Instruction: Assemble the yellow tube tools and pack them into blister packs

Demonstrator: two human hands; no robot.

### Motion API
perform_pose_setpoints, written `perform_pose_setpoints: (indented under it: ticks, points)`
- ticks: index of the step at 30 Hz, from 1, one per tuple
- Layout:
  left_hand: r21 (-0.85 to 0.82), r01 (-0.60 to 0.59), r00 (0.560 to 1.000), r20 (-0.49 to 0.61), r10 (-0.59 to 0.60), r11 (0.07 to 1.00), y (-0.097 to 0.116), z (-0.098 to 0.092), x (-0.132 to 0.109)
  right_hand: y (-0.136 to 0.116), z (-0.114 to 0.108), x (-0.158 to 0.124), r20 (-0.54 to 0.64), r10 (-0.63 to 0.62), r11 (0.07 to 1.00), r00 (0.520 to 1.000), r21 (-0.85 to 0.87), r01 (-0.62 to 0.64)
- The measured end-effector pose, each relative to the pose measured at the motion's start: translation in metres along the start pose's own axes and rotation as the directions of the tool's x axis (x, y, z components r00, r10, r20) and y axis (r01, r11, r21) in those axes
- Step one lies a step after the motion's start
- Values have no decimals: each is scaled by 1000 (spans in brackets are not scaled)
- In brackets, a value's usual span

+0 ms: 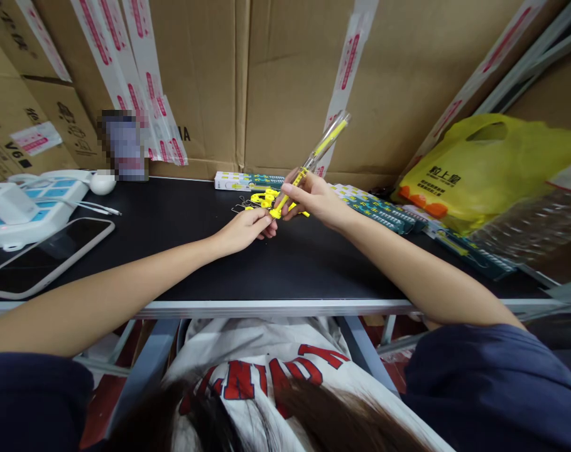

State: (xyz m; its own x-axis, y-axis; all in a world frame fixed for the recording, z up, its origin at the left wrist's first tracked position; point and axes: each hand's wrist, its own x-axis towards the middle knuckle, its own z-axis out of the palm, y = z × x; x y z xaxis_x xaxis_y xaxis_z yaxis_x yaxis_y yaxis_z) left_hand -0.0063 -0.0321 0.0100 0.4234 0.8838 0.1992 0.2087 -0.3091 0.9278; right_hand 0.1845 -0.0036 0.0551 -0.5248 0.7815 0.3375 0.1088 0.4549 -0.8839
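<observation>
Over the middle of the black table, my right hand (308, 198) is wrapped round a clear tube (319, 150) with a yellow rod inside, tilted up to the right. My left hand (248, 231) pinches a small yellow piece (275, 214) at the tube's lower end. Just behind my fingers lie several yellow plastic parts (262, 198) and thin metal hooks (240, 204), partly hidden by my hands.
Printed narrow boxes (374, 210) lie behind and right, with another box (231, 181) at the back. A yellow bag (492, 163) stands right. A phone (44, 257) and white power strip (54, 207) are left. Cardboard (200, 75) rises behind the table (308, 270).
</observation>
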Motion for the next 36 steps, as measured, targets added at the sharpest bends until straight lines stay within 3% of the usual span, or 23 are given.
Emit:
perform_pose_setpoints:
  ticks: [8, 17, 36]
  points:
    - [-303, 81, 995, 83, -58, 950, 0, 1, -1, -2, 1, -1, 21, 1, 1000, 1000, 5, -1]
    - [-536, 233, 970, 185, -156, 811, 5, -5, -3, -2, 1, -2, 96, -70, 993, 993, 98, 61]
    - [-574, 269, 959, 238, -156, 774, 6, -4, -5, -5, 6, -4, 122, -64, 996, 990, -56, 71]
